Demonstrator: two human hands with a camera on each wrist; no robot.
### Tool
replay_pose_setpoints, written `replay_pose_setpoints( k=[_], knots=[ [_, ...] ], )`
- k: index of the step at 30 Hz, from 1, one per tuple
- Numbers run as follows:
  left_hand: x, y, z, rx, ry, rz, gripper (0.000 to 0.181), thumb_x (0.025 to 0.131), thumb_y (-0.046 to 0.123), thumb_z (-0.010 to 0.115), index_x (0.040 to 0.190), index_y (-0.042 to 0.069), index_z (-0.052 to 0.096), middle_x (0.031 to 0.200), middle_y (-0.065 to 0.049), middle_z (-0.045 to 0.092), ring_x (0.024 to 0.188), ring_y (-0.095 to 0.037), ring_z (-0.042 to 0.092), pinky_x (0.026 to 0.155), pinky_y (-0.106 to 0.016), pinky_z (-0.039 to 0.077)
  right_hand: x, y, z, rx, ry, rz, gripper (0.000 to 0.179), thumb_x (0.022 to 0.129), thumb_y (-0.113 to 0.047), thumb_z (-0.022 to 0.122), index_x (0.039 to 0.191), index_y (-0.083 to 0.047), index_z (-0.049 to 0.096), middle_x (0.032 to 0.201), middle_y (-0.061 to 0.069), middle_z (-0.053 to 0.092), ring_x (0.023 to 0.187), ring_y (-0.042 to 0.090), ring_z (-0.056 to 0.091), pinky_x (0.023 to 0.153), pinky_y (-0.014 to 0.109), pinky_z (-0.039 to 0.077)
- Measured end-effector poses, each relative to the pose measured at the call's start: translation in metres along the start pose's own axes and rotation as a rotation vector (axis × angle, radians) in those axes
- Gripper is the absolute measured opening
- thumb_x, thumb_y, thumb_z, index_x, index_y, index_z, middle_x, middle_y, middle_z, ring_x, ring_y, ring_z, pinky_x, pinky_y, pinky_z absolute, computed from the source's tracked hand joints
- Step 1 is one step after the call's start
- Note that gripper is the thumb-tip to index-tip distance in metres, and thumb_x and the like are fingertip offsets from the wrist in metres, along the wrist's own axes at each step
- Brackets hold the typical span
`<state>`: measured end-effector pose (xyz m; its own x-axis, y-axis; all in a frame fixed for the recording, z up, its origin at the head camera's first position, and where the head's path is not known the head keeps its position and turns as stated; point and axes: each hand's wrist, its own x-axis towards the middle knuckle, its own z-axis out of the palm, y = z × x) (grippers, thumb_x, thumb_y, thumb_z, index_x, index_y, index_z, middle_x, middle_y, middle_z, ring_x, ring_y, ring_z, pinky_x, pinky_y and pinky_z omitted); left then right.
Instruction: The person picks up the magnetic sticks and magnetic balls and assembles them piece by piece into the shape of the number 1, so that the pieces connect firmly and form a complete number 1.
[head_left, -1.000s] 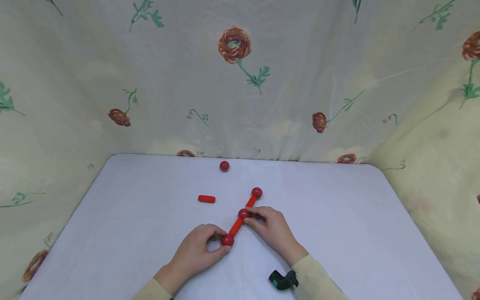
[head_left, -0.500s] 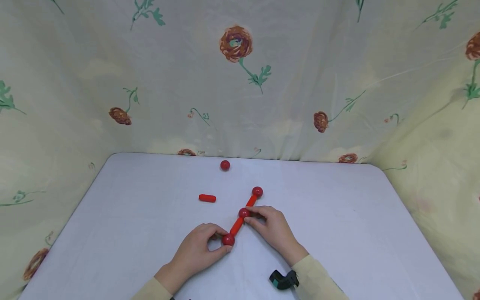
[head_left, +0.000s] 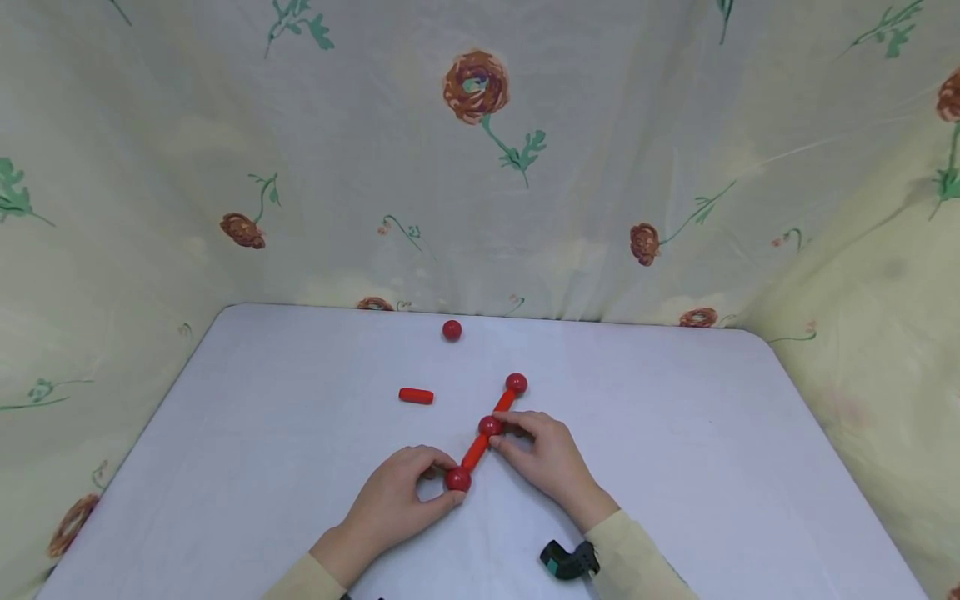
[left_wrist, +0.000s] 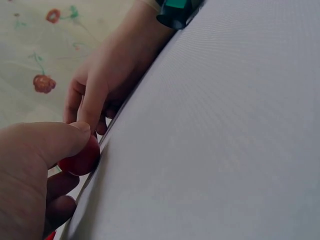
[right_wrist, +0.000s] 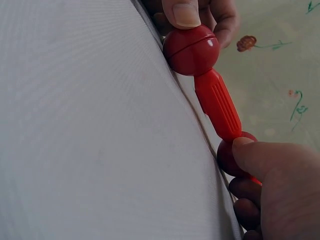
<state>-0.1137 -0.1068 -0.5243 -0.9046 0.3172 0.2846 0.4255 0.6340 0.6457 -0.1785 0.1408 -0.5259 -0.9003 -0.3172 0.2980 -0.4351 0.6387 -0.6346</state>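
Observation:
Three dark red balls and two bright red ribbed rods form a straight chain slanting across the white table. My left hand (head_left: 397, 496) pinches the near end ball (head_left: 457, 479) between thumb and fingers. With thumb and forefinger, my right hand (head_left: 551, 458) grips the middle ball (head_left: 490, 426). Between those balls runs a ribbed rod (right_wrist: 218, 104), its ends meeting both in the right wrist view. The far rod (head_left: 505, 402) leads on to the far end ball (head_left: 516, 383), which no hand touches.
A loose red rod (head_left: 416, 396) lies left of the chain. One more red ball (head_left: 452, 331) sits near the back edge of the white table (head_left: 675, 433). A black wrist camera (head_left: 568, 560) is at the right sleeve. Flower-patterned cloth (head_left: 337, 150) hangs behind and at both sides.
Both hands keep their hold on the two balls. The whole scene shifts very slightly to the right in the head view; otherwise nothing visibly moves.

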Motion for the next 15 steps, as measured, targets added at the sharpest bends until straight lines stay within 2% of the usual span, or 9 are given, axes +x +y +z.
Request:
replay_pose_setpoints(
  k=[8,15],
  knots=[
    [0.000,0.001,-0.003,-0.026,-0.023,-0.037,0.036,0.081,0.047,0.079,0.109,0.029,0.066,0.096,0.021,0.060,0.087,-0.003,0.055,0.078,-0.027,0.051,-0.001,0.000,0.001,-0.003,-0.005,-0.017,0.034,0.086,-0.031,0.078,0.120,-0.025,0.071,0.105,-0.017,0.068,0.091,0.004,0.060,0.080,0.030,0.053],
    [0.009,0.001,-0.015,-0.117,-0.100,-0.213,0.050,0.080,0.062,0.073,0.115,0.027,0.066,0.103,0.017,0.062,0.089,-0.005,0.057,0.078,-0.029,0.052,0.000,0.002,0.001,0.007,-0.016,0.023,0.035,0.087,-0.032,0.077,0.121,-0.030,0.070,0.107,-0.021,0.065,0.093,0.001,0.059,0.082,0.029,0.053]
  ],
)
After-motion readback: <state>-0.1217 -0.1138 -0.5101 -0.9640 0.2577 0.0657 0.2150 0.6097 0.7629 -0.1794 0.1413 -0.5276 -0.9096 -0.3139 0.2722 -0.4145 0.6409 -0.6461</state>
